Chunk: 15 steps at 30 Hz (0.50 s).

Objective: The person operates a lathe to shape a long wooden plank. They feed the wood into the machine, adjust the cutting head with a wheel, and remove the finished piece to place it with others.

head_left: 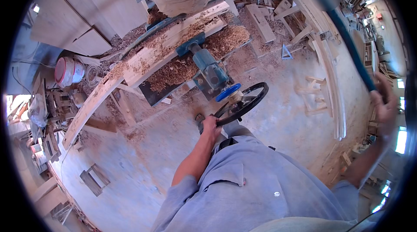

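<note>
Black round handwheel (pixel 257 103): my left hand (pixel 210 126) curled on it, eight o'clock; right hand (pixel 384 103) at teal bar (pixel 354 53), finger closure unclear.

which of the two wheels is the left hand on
The black wheel, the larger of the two: the left hand grips its rim, while the smaller blue wheel has no hand on it.

Bright windows (pixel 401 140) line the right side, while a dusty grey floor (pixel 152 158) extends toward a bluish wall (pixel 26 62) and large pale panels (pixel 87 14) at left.
</note>
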### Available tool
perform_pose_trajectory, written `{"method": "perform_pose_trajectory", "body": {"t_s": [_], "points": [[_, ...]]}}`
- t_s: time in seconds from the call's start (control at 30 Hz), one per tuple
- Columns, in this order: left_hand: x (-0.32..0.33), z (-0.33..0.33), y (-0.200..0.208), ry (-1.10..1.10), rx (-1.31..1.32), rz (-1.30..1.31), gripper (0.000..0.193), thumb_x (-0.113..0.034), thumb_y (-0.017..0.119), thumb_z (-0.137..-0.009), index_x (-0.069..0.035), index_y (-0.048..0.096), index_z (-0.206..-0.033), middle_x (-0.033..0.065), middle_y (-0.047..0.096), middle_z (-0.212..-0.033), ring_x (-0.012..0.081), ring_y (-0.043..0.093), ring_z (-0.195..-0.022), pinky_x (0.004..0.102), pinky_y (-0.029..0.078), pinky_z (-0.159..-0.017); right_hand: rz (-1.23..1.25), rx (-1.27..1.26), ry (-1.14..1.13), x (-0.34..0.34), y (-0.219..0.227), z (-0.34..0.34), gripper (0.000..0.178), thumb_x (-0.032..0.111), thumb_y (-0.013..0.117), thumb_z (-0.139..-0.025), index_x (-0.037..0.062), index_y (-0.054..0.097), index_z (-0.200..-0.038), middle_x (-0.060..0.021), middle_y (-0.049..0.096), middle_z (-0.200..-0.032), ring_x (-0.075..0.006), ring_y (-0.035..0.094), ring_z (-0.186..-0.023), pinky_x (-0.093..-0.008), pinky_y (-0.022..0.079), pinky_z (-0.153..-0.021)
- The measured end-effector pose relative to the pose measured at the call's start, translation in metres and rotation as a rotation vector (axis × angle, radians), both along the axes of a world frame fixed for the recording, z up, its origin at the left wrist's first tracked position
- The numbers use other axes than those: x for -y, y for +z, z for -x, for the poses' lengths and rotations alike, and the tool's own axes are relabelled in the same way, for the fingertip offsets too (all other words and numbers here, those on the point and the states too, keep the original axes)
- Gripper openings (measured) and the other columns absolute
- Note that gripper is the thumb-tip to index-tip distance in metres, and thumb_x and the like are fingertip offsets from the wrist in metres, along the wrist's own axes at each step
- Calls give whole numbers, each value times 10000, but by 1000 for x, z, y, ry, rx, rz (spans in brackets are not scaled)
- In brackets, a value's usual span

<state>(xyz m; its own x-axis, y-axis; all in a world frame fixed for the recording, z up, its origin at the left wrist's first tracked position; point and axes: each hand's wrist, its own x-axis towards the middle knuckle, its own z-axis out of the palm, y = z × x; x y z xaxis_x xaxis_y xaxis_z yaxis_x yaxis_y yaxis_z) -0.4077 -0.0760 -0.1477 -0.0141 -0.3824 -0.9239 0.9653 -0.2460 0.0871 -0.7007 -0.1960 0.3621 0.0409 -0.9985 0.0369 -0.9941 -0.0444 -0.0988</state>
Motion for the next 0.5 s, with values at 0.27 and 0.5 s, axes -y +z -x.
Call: {"method": "perform_pose_trajectory", "body": {"t_s": [0.27, 0.5], "points": [[-12, 4, -71, 7, -58, 58, 272, 140, 436, -757, -97, 398, -884, 78, 389, -903, 220, 474, -784, 382, 476, -591, -99, 139, 4, 1, -261, 15, 331, 178, 717, -741, 22, 641, -1023, -228, 657, -770, -424, 654, -764, -467, 500, -669], [-9, 3, -74, -35, -31, 49, 148, 119, 457, -755, -16, 470, -814, 106, 383, -885, 241, 473, -769, 389, 478, -620, -178, 236, -41, 18, -341, 13, 361, 207, 726, -743, 1, 626, -1023, -227, 667, -819, -391, 666, -822, -454, 503, -721]]}}
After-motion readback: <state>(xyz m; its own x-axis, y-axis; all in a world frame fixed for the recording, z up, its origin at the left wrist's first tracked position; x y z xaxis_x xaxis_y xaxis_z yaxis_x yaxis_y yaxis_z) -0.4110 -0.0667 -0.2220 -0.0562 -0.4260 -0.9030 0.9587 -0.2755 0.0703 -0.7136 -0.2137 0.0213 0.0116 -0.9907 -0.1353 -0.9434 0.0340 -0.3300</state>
